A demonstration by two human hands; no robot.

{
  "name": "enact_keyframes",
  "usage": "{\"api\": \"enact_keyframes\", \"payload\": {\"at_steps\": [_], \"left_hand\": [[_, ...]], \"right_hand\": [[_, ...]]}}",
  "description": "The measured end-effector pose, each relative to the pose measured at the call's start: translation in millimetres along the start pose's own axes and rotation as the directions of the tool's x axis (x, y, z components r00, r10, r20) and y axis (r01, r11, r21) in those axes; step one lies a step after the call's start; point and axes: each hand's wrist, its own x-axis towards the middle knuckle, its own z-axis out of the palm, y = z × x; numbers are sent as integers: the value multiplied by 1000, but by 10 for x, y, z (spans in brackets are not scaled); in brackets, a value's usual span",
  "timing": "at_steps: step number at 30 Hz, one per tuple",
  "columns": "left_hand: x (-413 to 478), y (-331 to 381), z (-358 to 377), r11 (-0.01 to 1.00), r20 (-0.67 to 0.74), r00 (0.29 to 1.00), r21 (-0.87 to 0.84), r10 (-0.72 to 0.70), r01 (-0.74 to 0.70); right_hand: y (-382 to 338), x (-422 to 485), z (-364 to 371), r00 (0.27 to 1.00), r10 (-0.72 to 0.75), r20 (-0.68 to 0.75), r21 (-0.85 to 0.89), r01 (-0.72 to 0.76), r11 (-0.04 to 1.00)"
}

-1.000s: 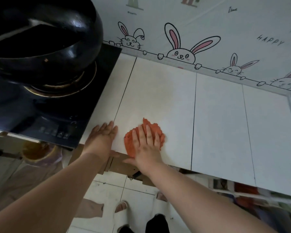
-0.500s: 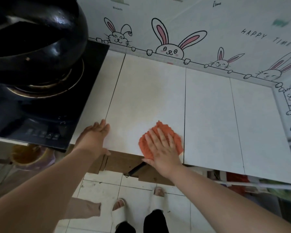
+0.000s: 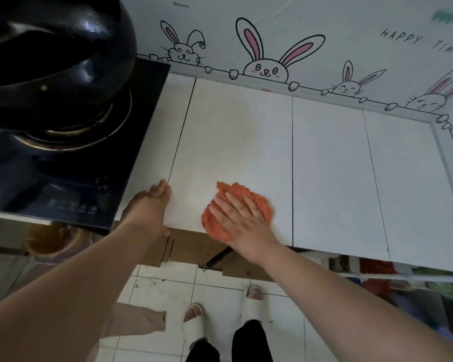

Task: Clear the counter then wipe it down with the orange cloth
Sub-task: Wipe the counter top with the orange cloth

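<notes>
orange cloth (image 3: 242, 202): crumpled into a flat, ragged-edged wad, fuzzy texture, lying on white counter (image 3: 330, 163) close to front edge, lower rim of wad reaching that edge. right hand (image 3: 242, 222) pressed flat on top, fingers (image 3: 236, 202) spread and extended, palm down, not closed around anything; cloth showing past fingertips and on both sides. left hand (image 3: 149, 207) braced at front edge of counter just left of cloth, apart from it, fingers together and flat on surface, thumb hooked under the lip, nothing held.

edges and room, head view only: counter surface white panels split by thin dark seam lines; one seam just right of cloth, one at left fingertips. faint yellowish staining on panel behind cloth. black induction cooktop (image 3: 71, 184) overlapping left end of counter, near left hand, black wok (image 3: 50, 53) sitting on it. rabbit-print backsplash (image 3: 267, 69) closing back and right sides. wide bare stretch to right of cloth and behind it, up to wall. front edge open, tiled floor (image 3: 220, 296) and white slippers (image 3: 194, 325) below.
</notes>
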Motion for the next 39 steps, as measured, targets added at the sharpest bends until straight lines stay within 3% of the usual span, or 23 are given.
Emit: {"api": "enact_keyframes", "payload": {"at_steps": [6, 13, 17, 19, 25, 30, 35, 39], "left_hand": [[81, 170, 54, 1000, -4, 1000, 1, 1, -1], [119, 354, -3, 992, 50, 996, 108, -70, 64], [94, 465, -30, 986, 70, 993, 143, -95, 85], [61, 547, -13, 989, 26, 997, 133, -67, 63], [-60, 1430, 107, 979, -79, 977, -9, 200, -202], [-32, 1656, 121, 979, -89, 975, 30, 203, -201], [-42, 1673, 104, 979, -87, 975, 26, 204, -203], [-27, 1678, 109, 980, -85, 976, 5, 198, -199]], "right_hand": [[-299, 148, 24, 973, 217, 77, 73, -223, 972], [35, -82, -44, 997, 47, 69, 66, -51, 997], [482, -611, 48, 990, 133, 49, 26, -134, 991], [580, -736, 68, 985, 162, 54, 14, -163, 987], [418, -639, 72, 966, 253, 55, 72, -256, 964], [840, -1029, 36, 988, 154, 6, 57, -154, 986], [1226, -1473, 105, 980, 196, 33, 54, -198, 979], [1210, -1555, 156, 938, 343, 49, 73, -346, 935]]}}
